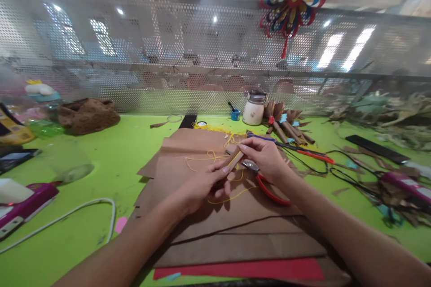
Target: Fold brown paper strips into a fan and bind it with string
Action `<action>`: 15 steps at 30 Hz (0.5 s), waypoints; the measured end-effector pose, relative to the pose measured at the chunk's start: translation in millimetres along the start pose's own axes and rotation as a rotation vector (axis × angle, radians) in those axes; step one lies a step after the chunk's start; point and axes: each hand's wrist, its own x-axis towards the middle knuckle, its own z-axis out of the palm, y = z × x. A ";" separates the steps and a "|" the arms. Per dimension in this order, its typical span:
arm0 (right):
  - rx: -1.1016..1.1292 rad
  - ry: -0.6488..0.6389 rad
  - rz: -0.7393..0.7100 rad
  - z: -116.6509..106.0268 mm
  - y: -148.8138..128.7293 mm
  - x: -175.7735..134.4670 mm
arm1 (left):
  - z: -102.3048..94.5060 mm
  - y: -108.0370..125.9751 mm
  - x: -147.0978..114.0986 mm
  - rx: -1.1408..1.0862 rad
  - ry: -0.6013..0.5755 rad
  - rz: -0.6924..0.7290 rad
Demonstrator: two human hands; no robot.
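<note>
My left hand [210, 184] pinches the lower end of a narrow piece of folded brown paper [233, 159] between thumb and fingers. At its upper end, the thumb and fingertips of my right hand [264, 154] are closed on the same piece. Yellow string [198, 158] runs in loose loops around my hands; whether it is tied to the piece I cannot tell. Beneath both hands lies a stack of brown paper sheets [182, 188]. Pliers with red handles [273, 193] rest on the stack, partly behind my right hand.
At the back stand a white jar [253, 110], a small blue pot [235, 115] and brown paper bundles [281, 130]. Orange-handled scissors [314, 154], dark cords and paper scraps lie right. Left are a brown cloth bag [88, 115], a clear cup [74, 161] and a white cable [112, 217].
</note>
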 end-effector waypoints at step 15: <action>0.098 -0.031 0.017 17.6 0.6 -10.5 | 8.9 3.7 0.0 0.073 0.071 0.089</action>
